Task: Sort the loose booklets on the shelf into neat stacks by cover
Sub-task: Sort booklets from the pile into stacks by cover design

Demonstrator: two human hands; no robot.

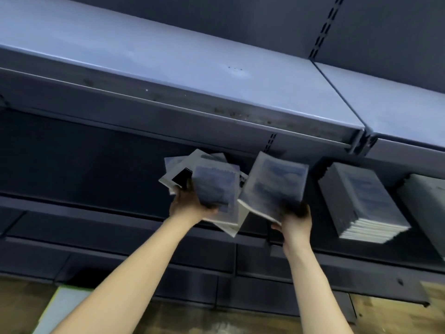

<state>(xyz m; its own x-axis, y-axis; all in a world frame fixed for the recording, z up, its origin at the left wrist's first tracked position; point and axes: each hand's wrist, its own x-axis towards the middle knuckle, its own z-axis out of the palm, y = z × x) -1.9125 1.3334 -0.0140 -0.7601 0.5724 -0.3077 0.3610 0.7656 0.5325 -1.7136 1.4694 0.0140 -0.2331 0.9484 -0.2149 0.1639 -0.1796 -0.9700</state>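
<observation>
Grey-blue covers mid-sort: both hands full, one batch being split off toward the finished stack.

Left hand [190, 203] has its grip closed around a fanned, untidy bundle of loose booklets [212, 186], covers pointing different ways, a black-edged one poking out at 10 o'clock. Right hand [295, 219] has its grip closed on a squarer matching batch [274, 186], just beside the bundle at its 3 o'clock. Both are held over the front of the lower shelf [361, 256]. A neat stack [363, 203] already lies on that shelf at 3 o'clock of the right hand, well apart. The step looks like separating by cover; next, the right-hand batch likely needs squaring and laying on the stack, if covers match, which blur hides.
</observation>
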